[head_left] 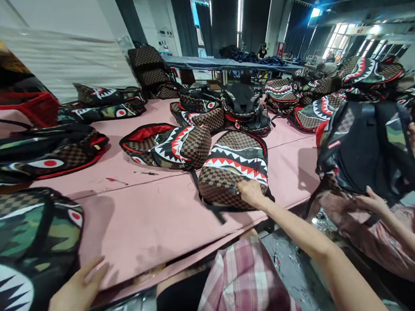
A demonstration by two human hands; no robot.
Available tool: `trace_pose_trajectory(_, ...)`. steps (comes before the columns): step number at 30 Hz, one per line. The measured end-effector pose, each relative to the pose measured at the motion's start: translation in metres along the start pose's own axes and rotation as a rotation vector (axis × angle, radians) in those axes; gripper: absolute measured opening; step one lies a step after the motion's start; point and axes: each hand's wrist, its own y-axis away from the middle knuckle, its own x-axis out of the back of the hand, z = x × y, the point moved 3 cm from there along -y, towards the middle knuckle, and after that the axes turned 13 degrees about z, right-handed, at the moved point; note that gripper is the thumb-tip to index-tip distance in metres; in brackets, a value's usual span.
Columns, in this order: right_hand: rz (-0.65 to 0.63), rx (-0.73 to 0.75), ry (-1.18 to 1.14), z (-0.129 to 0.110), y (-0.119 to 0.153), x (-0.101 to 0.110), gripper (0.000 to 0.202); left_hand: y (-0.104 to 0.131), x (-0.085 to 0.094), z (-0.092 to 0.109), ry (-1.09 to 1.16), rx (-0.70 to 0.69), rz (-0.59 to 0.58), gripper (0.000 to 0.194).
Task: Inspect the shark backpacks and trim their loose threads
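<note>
My right hand (252,194) reaches across to a brown checkered backpack (235,150) with a red and white shark-mouth print. Its fingers are curled closed against the bag's lower panel. My left hand (76,289) is low at the table's front edge, fingers stretched out and apart, holding nothing that shows. Beside it at the lower left lies a camouflage and checkered backpack (53,231), partly cut off by the frame. Touching the bag under my right hand is another shark-print backpack (182,146), its red lining showing.
Pink cloth covers the table (121,230). A pen (146,173) and a small red tool (117,181) lie on it. At the right, a co-worker's hands (374,203) hold a black-backed backpack (361,144). More bags (241,100) are piled behind; a red crate (26,106) is at left.
</note>
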Motion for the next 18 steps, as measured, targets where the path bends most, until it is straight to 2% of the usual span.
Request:
trace_pose_trajectory(1, -0.014, 0.044, -0.019, -0.012, 0.026, 0.002, 0.028, 0.011, -0.002, 0.017, 0.025, -0.006, -0.077, 0.027)
trace_pose_trajectory(2, -0.030, 0.094, -0.045, -0.025, 0.054, 0.003, 0.027, 0.023, -0.002, 0.037, 0.096, -0.049, -0.105, 0.035)
trace_pose_trajectory(4, -0.031, 0.245, -0.138, -0.055, 0.113, 0.010, 0.027, 0.048, 0.001, 0.078, 0.267, -0.176, -0.038, 0.046)
trace_pose_trajectory(6, -0.031, 0.401, -0.265, -0.083, 0.168, 0.020, 0.031, 0.075, 0.004, 0.116, 0.431, -0.416, 0.057, 0.049)
trace_pose_trajectory(8, -0.069, 0.495, -0.414, -0.103, 0.213, 0.029, 0.032, 0.102, -0.001, 0.141, 0.448, -0.663, 0.082, 0.047)
trace_pose_trajectory(10, -0.109, 0.477, -0.551, -0.110, 0.240, 0.034, 0.032, 0.128, -0.015, 0.149, 0.334, -0.828, 0.036, 0.045)
trace_pose_trajectory(12, -0.101, 0.305, -0.558, -0.103, 0.251, 0.029, 0.041, 0.154, -0.032, 0.141, 0.184, -0.905, -0.011, 0.044)
trace_pose_trajectory(15, -0.081, 0.101, -0.415, -0.088, 0.245, 0.009, 0.053, 0.187, -0.052, 0.122, 0.042, -0.942, 0.009, 0.043)
trace_pose_trajectory(18, -0.061, 0.141, -0.388, -0.089, 0.225, -0.008, 0.050, 0.207, -0.059, 0.113, 0.003, -0.946, 0.047, 0.042)
